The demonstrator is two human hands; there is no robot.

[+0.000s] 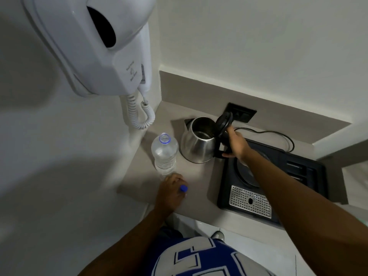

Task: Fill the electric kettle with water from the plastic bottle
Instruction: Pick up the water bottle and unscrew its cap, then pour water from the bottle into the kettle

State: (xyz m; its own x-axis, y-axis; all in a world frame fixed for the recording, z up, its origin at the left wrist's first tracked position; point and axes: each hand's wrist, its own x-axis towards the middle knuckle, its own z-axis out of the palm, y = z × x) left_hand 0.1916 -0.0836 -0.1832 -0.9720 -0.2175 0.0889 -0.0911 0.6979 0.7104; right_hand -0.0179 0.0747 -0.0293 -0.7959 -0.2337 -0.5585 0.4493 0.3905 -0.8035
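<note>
1. Electric kettle (pixel 196 145): steel body upright on the bench (pixel 195 184), lid (pixel 224 121) flipped up and open, inside visible; too dim to tell whether any water is in it.
2. Right hand (pixel 237 144): closed around the kettle's black handle (pixel 224 144) on its right side, thumb up near the lid hinge.
3. Left hand (pixel 172 189): resting at the foot of the plastic bottle (pixel 164 151), fingers curled around a small blue cap (pixel 183 188); contact with the bottle's base cannot be made out for sure.
4. Plastic bottle: clear, upright, uncapped with a blue ring at the neck, just left of the kettle and near it but apart; holds water to about the shoulder.
5. Black tray (pixel 310 176): to the right of the kettle, partly under the right forearm, with a round kettle base (pixel 247 172) set in it and a perforated metal drip grid (pixel 251 202) at its near edge.
6. Black cord (pixel 278 134): looping behind the tray toward a dark socket plate (pixel 245 114) in the upstand.
7. Wall-mounted white hair dryer (pixel 89 44): high on the left wall, coiled cord (pixel 141 116) hanging down to the corner of the bench.
8. Blue and white shirt (pixel 199 257): at the bottom edge.
</note>
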